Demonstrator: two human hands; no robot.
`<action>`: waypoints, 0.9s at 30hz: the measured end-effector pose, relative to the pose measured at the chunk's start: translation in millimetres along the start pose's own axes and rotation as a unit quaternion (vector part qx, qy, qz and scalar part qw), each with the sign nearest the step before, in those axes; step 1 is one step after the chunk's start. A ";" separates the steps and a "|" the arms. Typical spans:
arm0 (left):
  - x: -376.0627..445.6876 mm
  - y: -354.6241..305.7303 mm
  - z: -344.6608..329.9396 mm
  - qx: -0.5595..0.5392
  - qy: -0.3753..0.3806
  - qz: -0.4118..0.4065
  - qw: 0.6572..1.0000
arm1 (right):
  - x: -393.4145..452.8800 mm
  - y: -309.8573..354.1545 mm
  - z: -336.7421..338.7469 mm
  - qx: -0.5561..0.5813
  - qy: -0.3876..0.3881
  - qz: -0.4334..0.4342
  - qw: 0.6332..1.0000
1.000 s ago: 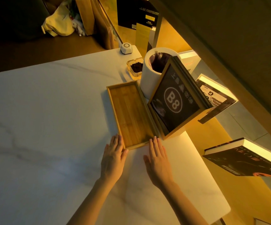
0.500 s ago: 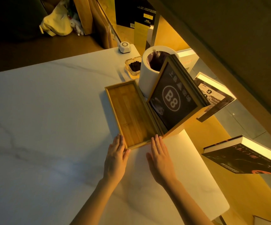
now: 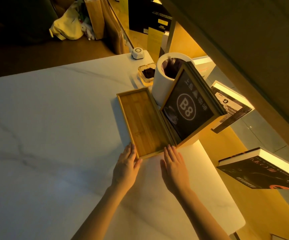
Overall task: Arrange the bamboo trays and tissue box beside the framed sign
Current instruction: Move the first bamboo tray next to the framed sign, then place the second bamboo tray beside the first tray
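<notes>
White cylindrical bin [image 3: 162, 84], glass ashtray [image 3: 146, 73], small white device [image 3: 137, 53], on marble table [image 3: 53, 118].

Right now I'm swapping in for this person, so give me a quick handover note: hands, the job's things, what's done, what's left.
Left hand: open, flat, fingers at the bamboo tray's near left corner.
Right hand: open, fingertips at the tray's near edge, holding nothing.
Tray lies flat on the table, alongside the framed sign.
Done: one tray set beside the sign.
Left: any further trays and the tissue box; I can't identify either here.
</notes>
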State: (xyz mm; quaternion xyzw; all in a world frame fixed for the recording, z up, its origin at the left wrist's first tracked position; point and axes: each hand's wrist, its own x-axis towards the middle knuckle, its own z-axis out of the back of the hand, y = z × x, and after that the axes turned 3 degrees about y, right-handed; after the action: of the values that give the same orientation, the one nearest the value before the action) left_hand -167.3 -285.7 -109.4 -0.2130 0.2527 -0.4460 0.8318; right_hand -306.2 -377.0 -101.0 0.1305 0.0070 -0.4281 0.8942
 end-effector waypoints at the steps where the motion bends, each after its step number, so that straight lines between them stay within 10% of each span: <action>1: 0.8 -1.5 4.3 0.002 0.018 -0.002 1.000 | 2.8 1.8 3.6 -0.014 -0.004 -0.005 1.000; 10: -10.9 -9.3 75.1 0.044 0.079 -0.012 0.996 | 15.5 53.1 48.8 -0.042 0.035 0.122 0.991; 27: -151.5 165.3 252.5 0.125 -0.258 0.055 0.957 | -5.1 309.6 61.3 0.069 -0.007 0.280 0.957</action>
State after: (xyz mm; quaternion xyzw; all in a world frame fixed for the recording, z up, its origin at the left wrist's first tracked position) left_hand 19.7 -39.9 26.9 -0.2011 -0.0164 -0.3576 0.9118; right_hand -77.9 -202.2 29.3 0.1856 -0.0661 -0.1607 0.9671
